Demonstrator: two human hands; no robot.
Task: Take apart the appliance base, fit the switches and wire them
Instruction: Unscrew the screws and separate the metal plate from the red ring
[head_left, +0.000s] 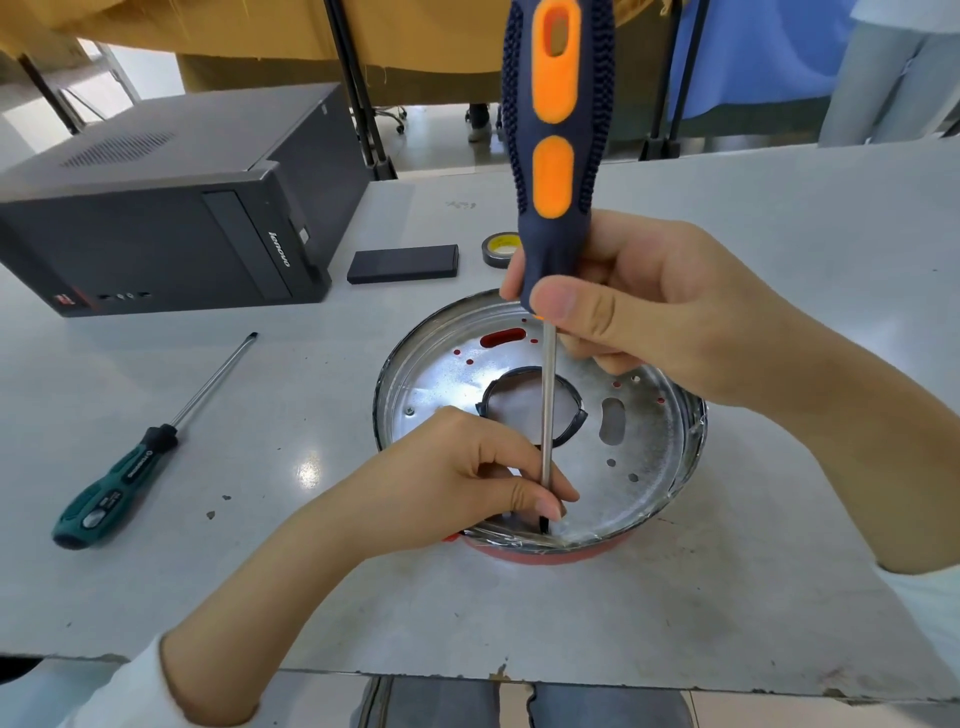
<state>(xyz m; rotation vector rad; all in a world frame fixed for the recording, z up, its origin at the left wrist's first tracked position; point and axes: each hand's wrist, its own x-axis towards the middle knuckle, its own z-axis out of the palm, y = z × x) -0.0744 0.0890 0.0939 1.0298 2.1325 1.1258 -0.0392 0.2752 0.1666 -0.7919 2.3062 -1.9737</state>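
The round appliance base (639, 447) lies on the table, its shiny metal plate with holes and a central opening facing up, a red rim below. My right hand (634, 312) grips the lower handle of a blue-and-orange screwdriver (556, 119) held upright, its shaft running down to the plate's near edge. My left hand (467, 478) pinches the shaft near its tip, which it partly hides. One screw (409, 411) shows at the plate's left.
A green-handled screwdriver (124, 467) lies left of the base. Behind stand a black computer case (171, 218), a flat black box (403, 263) and a roll of tape (500, 249). The table's front edge (467, 675) is close to me.
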